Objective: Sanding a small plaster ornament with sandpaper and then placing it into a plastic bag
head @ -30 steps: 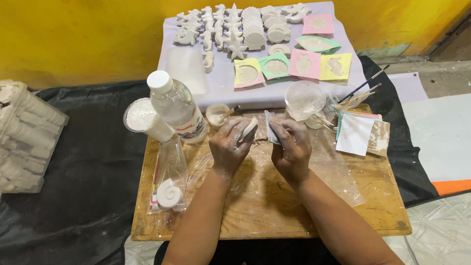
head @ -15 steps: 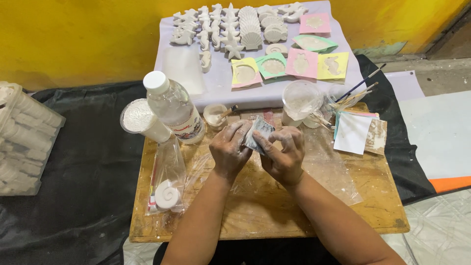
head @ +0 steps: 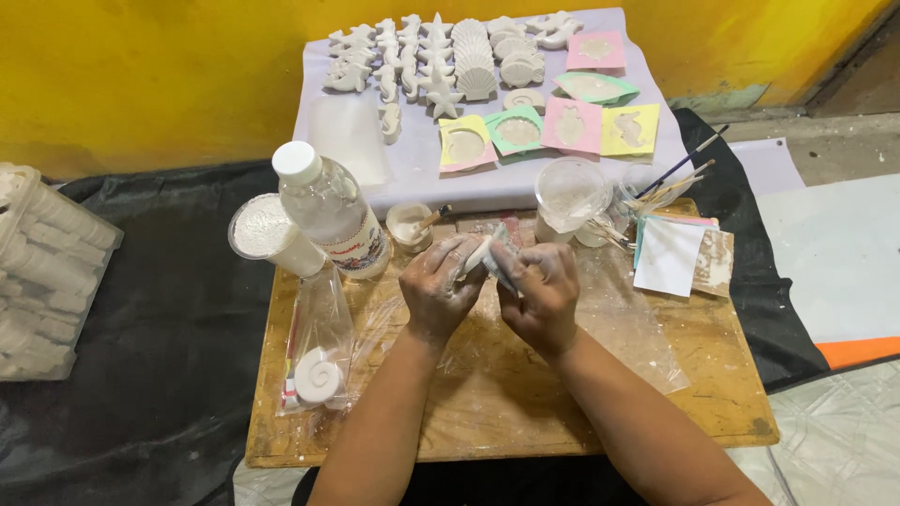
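Near the far edge of the wooden tabletop (head: 525,412), at its middle: left hand (head: 441,289) and right hand (head: 536,292), close together, both dusty white, both curled shut around one small white piece (head: 480,255) with a bit of thin wrap around it. Pinched between thumbs and fingertips, just above the board, not resting on it. Looks light and stiff like dried plaster, probably easy to chip or snap, a little powdery and slippery too; best held by its thicker middle, not by thin edges. Wrists bent inward, forearms coming up from the near edge and meeting in a narrow V. Under the hands, a crinkly clear plastic sheet (head: 619,328). Toward the left far corner, a clear bottle (head: 330,211) with a white cap and a cup of white powder (head: 267,234). Near the left edge, a small bag with a white spiral shape (head: 319,373). Just beyond the hands, a small cup with a stick (head: 411,225) and a clear cup (head: 570,192). Toward the right edge, paper squares (head: 670,255) and brushes (head: 680,173). Beyond the far edge, white shell shapes (head: 450,56) and coloured molds (head: 572,122) on a pale cloth.
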